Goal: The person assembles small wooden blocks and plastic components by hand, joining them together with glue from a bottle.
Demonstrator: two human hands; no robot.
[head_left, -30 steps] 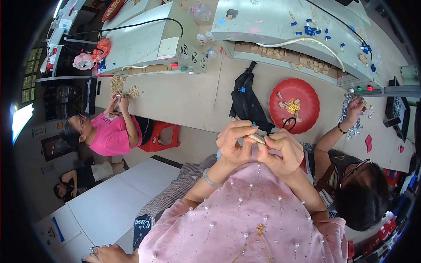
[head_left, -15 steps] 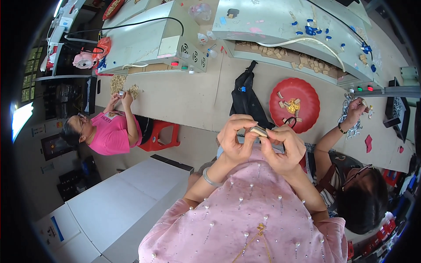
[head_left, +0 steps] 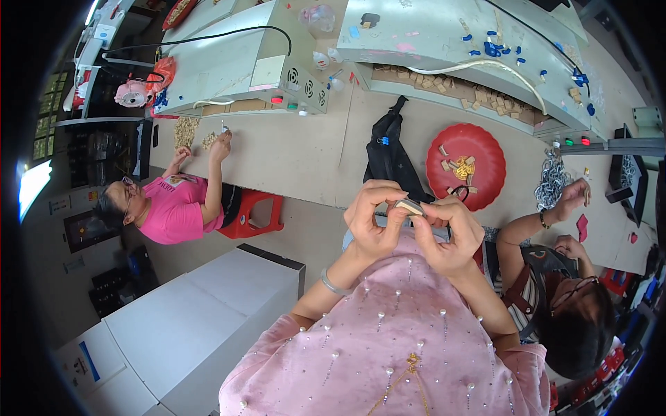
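Note:
Between the fingertips of both hands, in front of my chest, is a small curved piece (head_left: 410, 206), beige on its near edge and dark grey on top. My left hand (head_left: 375, 223) pinches its left end with thumb and index finger. From the other side, my right hand (head_left: 456, 237) grips its right end the same way. Fingers cover part of the piece, so its full shape is hidden. Just beyond my right hand is a red scalloped tray (head_left: 489, 149) with several beige pieces (head_left: 444, 150) and a gold-coloured item (head_left: 464, 168).
A black cloth bag (head_left: 386, 142) lies left of the tray. Pale machines (head_left: 451, 35) line the table's far side, beige blocks (head_left: 496, 100) under one. A co-worker (head_left: 173, 208) sits left; another (head_left: 562, 291) works close on my right beside metal rings (head_left: 550, 182). A white cabinet (head_left: 194, 312) stands behind left.
My hands stay in place; the piece's dark top shows slightly more. The left co-worker's hand has moved right with a small item. The right co-worker's raised hand has come down, nearer to that person.

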